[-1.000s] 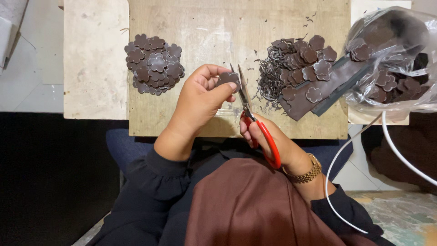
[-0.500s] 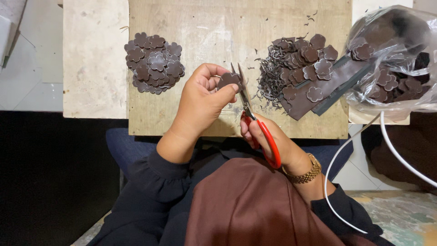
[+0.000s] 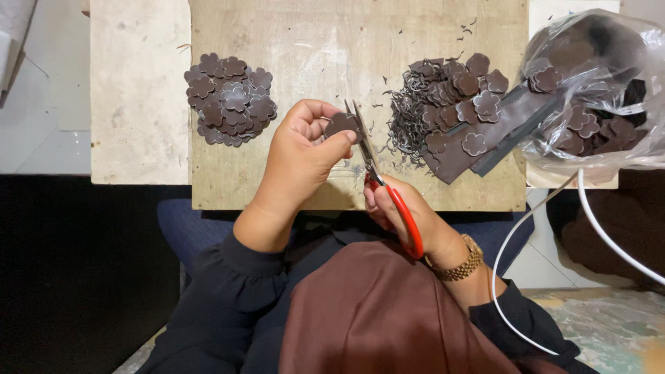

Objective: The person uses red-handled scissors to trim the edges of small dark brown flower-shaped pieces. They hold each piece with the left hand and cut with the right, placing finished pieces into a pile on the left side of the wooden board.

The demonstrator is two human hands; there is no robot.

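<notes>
My left hand pinches a small dark brown flower-shaped piece above the wooden board. My right hand grips red-handled scissors, whose blades point up and meet the right edge of the piece. A heap of cut brown flower shapes lies on the board to the left of my left hand. To the right sit thin dark trimmings and more flower pieces on brown strips.
A clear plastic bag holding more brown pieces sits at the right edge. A white cable curves down from it. A pale slab lies left of the board. Brown cloth covers my lap.
The piece has turned slightly in my left fingers and the scissors have shifted a little along its edge. Both hands stay in the same place over the board.
</notes>
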